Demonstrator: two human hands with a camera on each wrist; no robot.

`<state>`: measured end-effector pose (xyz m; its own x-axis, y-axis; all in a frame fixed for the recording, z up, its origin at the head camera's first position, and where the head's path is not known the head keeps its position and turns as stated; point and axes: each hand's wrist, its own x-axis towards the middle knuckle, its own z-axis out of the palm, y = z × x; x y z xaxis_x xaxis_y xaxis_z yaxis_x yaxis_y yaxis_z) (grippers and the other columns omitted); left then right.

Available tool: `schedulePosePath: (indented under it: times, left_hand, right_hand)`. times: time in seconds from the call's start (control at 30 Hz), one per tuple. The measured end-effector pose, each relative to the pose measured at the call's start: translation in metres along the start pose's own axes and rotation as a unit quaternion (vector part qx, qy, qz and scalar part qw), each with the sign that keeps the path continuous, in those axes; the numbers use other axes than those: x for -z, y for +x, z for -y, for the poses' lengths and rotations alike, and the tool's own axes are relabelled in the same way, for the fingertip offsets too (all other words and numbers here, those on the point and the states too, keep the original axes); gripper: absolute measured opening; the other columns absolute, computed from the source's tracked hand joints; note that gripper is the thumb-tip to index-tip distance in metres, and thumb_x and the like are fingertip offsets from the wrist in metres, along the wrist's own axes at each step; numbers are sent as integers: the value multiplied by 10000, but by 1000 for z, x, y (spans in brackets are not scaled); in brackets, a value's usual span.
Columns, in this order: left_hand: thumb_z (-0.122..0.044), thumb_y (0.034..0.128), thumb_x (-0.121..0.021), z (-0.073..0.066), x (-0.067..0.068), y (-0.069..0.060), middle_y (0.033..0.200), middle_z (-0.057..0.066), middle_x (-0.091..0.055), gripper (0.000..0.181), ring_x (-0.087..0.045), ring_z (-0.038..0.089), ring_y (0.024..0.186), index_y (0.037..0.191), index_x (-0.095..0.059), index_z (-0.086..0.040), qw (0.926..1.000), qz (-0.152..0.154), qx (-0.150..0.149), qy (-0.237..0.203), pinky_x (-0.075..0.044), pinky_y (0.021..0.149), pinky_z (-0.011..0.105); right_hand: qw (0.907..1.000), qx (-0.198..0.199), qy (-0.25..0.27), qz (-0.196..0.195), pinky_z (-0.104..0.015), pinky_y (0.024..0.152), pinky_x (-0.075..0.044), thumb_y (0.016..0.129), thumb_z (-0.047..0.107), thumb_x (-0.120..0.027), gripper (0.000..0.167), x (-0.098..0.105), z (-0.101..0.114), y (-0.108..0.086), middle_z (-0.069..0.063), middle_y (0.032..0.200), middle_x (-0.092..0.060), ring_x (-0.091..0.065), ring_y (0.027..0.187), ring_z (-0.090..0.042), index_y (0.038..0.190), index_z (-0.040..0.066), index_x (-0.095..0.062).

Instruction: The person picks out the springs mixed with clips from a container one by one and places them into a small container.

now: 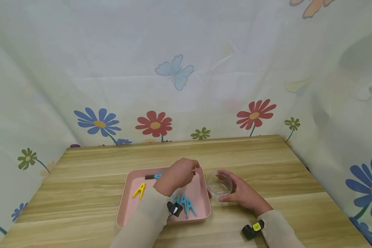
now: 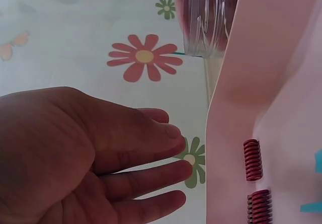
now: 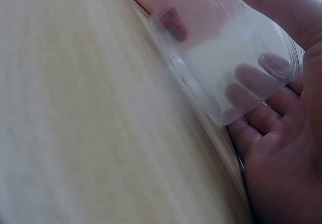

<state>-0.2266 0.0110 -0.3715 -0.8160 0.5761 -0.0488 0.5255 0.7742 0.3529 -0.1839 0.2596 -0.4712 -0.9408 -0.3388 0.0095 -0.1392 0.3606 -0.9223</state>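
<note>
My left hand (image 1: 179, 174) hovers over the far right part of a pink tray (image 1: 121, 203). In the left wrist view its thumb meets the index finger, the other fingers extend loosely, and I see nothing held. My right hand (image 1: 243, 193) grips a clear plastic jar (image 1: 219, 184) on the wooden table, right beside the tray; thumb and fingers wrap round its sides. Something red (image 3: 173, 25) shows through the jar wall; I cannot tell whether it lies inside or behind. Two red springs (image 2: 253, 159) lie in the tray near the left hand.
Inside the tray lie a yellow clothespin (image 1: 139, 191), several blue clothespins (image 1: 189, 207) partly behind the left wrist, and a dark spring (image 1: 150, 177) at the far side beside another blue piece (image 1: 157, 176). A flowered cloth (image 1: 204, 96) hangs behind the wooden table (image 1: 90, 179).
</note>
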Motion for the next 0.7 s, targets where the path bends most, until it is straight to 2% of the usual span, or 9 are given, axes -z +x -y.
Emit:
schedulePosePath:
  times: [0.2,0.27,0.4,0.5,0.63,0.7]
  left_hand:
    - [-56,943,-583,0,-1,1,1187,87,-686,300,-659,204,1059,1236,-646,-83,9999,107,15,-44,-552,889,355]
    - [-48,940,-582,0,-1,1,1193,90,-683,305,-655,204,1063,1237,-645,-79,9999,139,18,-39,-549,897,356]
    - [-43,935,-586,2,-2,2,1195,100,-681,304,-653,210,1068,1232,-647,-64,9999,161,-11,31,-542,919,364]
    - [-31,928,-590,3,-4,4,1174,101,-686,302,-656,209,1051,1222,-651,-59,9999,149,-10,69,-542,919,365]
    - [-31,923,-594,4,-6,7,1160,93,-689,307,-652,201,1039,1222,-654,-72,9998,168,59,49,-541,920,363]
    - [-38,926,-593,5,-7,8,1167,92,-687,309,-648,202,1049,1227,-652,-77,9998,177,82,20,-538,926,366]
  right_hand:
    - [9999,-95,60,-28,-126,1026,-346,718,214,-859,876,0,0,0,3,1476,-472,-383,1407,-193,1453,256,-384]
    - [10000,-72,29,-28,-160,1047,-347,719,223,-858,877,0,1,-1,-3,1477,-471,-383,1407,-203,1455,251,-382]
    - [10000,43,-38,5,-315,1104,-352,730,233,-851,877,0,0,-1,-41,1484,-464,-380,1409,-244,1465,223,-372]
    - [9999,73,-61,32,-359,1112,-348,735,234,-847,870,1,-1,-1,-51,1487,-459,-376,1411,-253,1463,227,-370]
    - [10000,50,-62,27,-206,1066,-357,731,241,-849,875,1,-2,0,-47,1488,-459,-375,1413,-248,1463,236,-371]
    - [9999,20,-99,-8,-224,1070,-364,727,251,-852,878,1,-1,0,-28,1482,-467,-383,1409,-235,1462,246,-373]
